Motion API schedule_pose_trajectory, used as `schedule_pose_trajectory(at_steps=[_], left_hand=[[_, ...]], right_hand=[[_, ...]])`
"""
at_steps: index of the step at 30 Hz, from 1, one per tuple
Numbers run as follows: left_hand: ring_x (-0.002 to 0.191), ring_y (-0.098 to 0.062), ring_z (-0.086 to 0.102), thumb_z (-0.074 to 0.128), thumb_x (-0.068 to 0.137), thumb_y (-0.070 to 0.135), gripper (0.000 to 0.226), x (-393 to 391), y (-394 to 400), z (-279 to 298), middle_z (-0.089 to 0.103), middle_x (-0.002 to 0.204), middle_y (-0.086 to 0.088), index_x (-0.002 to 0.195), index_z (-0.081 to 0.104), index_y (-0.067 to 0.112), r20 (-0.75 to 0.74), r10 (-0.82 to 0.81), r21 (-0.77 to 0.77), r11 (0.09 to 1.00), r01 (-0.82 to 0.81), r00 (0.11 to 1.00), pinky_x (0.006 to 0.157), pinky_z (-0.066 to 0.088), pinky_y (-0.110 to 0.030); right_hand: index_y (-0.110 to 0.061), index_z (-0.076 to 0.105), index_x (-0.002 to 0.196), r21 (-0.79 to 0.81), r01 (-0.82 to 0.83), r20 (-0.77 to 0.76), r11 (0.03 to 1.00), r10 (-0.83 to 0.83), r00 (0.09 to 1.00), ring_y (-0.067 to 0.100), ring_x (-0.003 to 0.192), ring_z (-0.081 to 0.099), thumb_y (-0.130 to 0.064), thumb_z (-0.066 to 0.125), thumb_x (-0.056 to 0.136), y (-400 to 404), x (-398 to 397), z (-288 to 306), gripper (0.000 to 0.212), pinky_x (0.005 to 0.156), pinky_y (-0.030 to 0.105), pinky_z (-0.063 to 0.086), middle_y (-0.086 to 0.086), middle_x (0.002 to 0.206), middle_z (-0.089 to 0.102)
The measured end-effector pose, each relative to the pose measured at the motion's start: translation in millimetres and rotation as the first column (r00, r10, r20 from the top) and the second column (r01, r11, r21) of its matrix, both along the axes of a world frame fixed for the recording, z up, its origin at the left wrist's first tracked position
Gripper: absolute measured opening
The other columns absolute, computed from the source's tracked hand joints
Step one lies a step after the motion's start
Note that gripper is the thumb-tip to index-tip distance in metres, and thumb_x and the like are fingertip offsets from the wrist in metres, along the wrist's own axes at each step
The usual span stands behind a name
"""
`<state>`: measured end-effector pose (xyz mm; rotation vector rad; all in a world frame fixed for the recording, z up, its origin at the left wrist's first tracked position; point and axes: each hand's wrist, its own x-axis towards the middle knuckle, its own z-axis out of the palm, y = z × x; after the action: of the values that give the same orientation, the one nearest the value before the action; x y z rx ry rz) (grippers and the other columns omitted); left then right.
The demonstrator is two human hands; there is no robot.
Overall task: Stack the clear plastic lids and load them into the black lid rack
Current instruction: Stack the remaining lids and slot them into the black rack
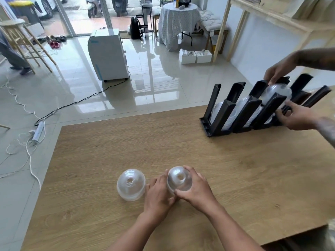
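Head view — both hands (178, 192) cup clear domed lid stack (179, 180).

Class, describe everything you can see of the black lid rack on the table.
The black lid rack looks like matte plastic. It stands at the far right of the wooden table: a low base with pairs of slanted channel posts forming slots. Clear lids fill the slots. Another person's two hands touch its right end, settling a lid stack there.

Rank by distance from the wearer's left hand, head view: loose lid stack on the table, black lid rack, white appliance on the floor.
From the left hand:
1. Loose lid stack, just left of it.
2. Black lid rack, far right on the table.
3. White appliance, on the floor beyond the table.
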<state>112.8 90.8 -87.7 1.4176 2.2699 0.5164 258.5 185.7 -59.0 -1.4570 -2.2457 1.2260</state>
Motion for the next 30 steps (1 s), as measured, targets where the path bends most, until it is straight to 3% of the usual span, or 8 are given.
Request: schedule_pose_trajectory(at_steps=[4, 10, 17, 22, 27, 30], left_hand=[[0.136, -0.018, 0.047, 0.073, 0.074, 0.060, 0.097, 3, -3, -4, 0.052, 0.149, 0.011, 0.156, 0.033, 0.027, 0.069, 0.050, 0.094, 0.994, -0.056, 0.996, 0.106, 0.035, -0.039], [0.125, -0.014, 0.061, 0.077, 0.071, 0.051, 0.089, 15, 0, 4, 0.061, 0.139, 0.005, 0.148, 0.045, 0.019, 0.248, 0.003, 0.248, 0.967, -0.067, 0.969, 0.103, 0.050, -0.037], [0.115, 0.001, 0.060, 0.090, 0.074, 0.019, 0.087, 31, 32, 45, 0.063, 0.130, 0.018, 0.142, 0.040, 0.041, 0.363, -0.029, 0.380, 0.917, -0.120, 0.931, 0.088, 0.053, -0.022], [0.110, 0.003, 0.061, 0.091, 0.075, 0.023, 0.085, 34, 78, 99, 0.062, 0.124, 0.025, 0.144, 0.042, 0.035, 0.423, -0.105, 0.450, 0.887, -0.108, 0.900, 0.084, 0.054, -0.020], [0.101, 0.003, 0.064, 0.092, 0.073, 0.031, 0.085, 31, 152, 163, 0.064, 0.119, 0.022, 0.144, 0.045, 0.029, 0.394, -0.240, 0.532, 0.847, -0.007, 0.887, 0.075, 0.055, -0.015], [0.096, -0.006, 0.071, 0.089, 0.077, 0.023, 0.081, 26, 198, 191, 0.070, 0.115, 0.011, 0.145, 0.046, 0.024, 0.442, -0.291, 0.540, 0.842, 0.008, 0.849, 0.076, 0.062, -0.027]], right_hand=[[-0.044, 0.044, 0.146, -0.040, 0.027, -0.090, 0.999, -0.031, 0.995, 0.013, 0.126, 0.051, -0.051, 0.087, 0.059, -3, 7, 3, 0.098, 0.107, 0.036, 0.048, -0.013, 0.134, 0.055], [-0.053, 0.045, 0.144, 0.005, 0.108, -0.178, 0.994, -0.105, 0.978, 0.003, 0.123, 0.052, -0.054, 0.087, 0.058, -9, 26, 9, 0.096, 0.106, 0.029, 0.048, -0.023, 0.131, 0.053], [-0.054, 0.041, 0.147, 0.100, 0.147, -0.231, 0.984, -0.121, 0.965, -0.004, 0.120, 0.053, -0.055, 0.087, 0.063, 16, 39, 47, 0.096, 0.093, 0.011, 0.047, -0.027, 0.130, 0.051], [-0.054, 0.037, 0.149, 0.200, 0.151, -0.262, 0.968, -0.095, 0.960, -0.005, 0.115, 0.054, -0.057, 0.088, 0.066, 61, 50, 101, 0.097, 0.083, 0.007, 0.049, -0.023, 0.129, 0.051], [-0.052, 0.038, 0.147, 0.331, 0.167, -0.266, 0.929, -0.078, 0.961, 0.007, 0.111, 0.057, -0.054, 0.090, 0.069, 129, 56, 167, 0.094, 0.088, 0.023, 0.050, -0.009, 0.131, 0.054], [-0.045, 0.041, 0.148, 0.385, 0.159, -0.255, 0.909, -0.061, 0.965, 0.016, 0.116, 0.058, -0.051, 0.091, 0.069, 176, 55, 199, 0.094, 0.098, 0.033, 0.052, -0.002, 0.139, 0.055]])
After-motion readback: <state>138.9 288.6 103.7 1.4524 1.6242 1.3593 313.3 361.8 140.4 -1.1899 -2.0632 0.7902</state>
